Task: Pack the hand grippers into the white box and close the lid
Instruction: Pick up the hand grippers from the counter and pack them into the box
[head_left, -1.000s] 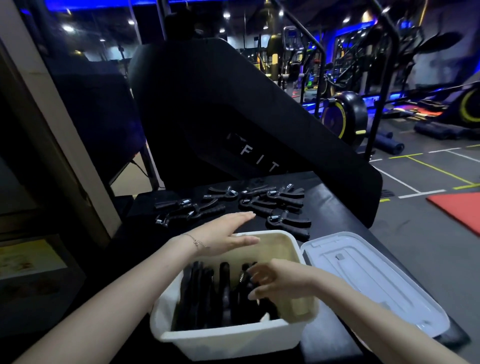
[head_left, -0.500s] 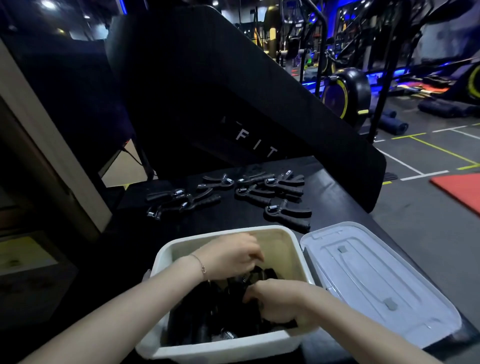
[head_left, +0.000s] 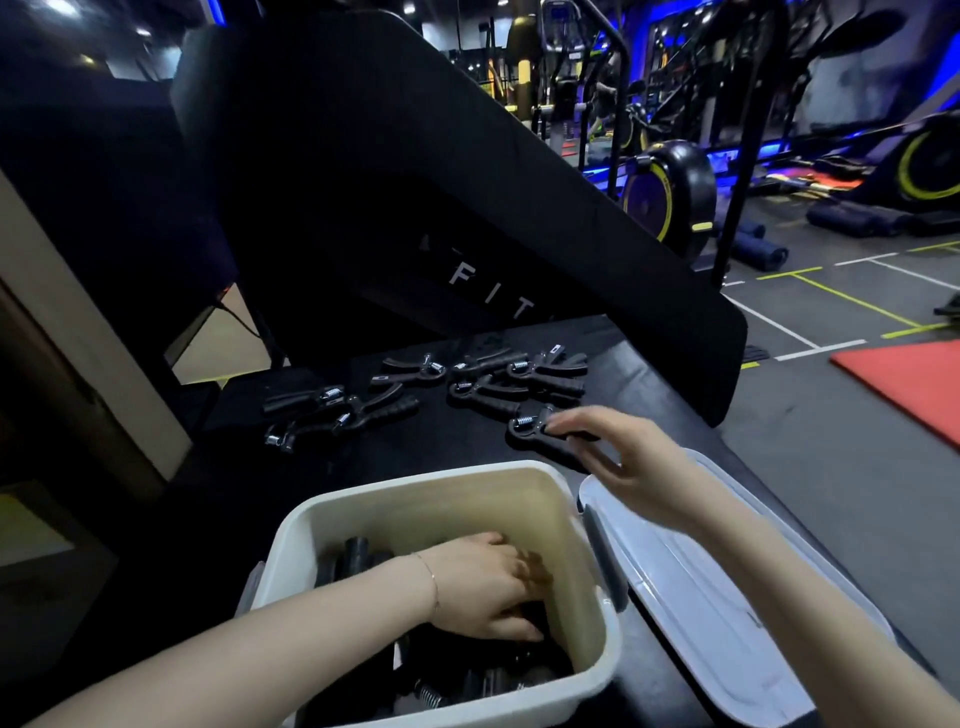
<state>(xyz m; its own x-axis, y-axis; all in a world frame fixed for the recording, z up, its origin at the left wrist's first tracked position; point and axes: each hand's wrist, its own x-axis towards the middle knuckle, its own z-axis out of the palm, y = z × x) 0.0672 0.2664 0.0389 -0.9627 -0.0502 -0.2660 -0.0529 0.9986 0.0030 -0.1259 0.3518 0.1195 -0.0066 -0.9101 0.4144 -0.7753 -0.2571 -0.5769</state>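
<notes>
The white box (head_left: 415, 488) stands open on the black table (head_left: 436, 447), with several black hand grippers (head_left: 358, 561) packed inside. My left hand (head_left: 483, 587) is down in the box on top of them, its fingertips hidden among them. The box's lid (head_left: 701, 597) lies flat just to the right of the box. My right hand (head_left: 628, 457) stretches over the lid's far end with fingers apart, the fingertips at the handle of the nearest loose hand gripper (head_left: 530, 431). Several more loose hand grippers (head_left: 488, 389) lie further back.
A large black padded panel (head_left: 415, 182) marked FIT leans up behind the table. To the right the table edge drops to the gym floor with a red mat (head_left: 914, 384) and an exercise bike (head_left: 670, 192). A beige wall post (head_left: 78, 332) stands on the left.
My right hand has come out of the box and reached forward to the nearest loose hand gripper. My left hand went down into the box and stays there.
</notes>
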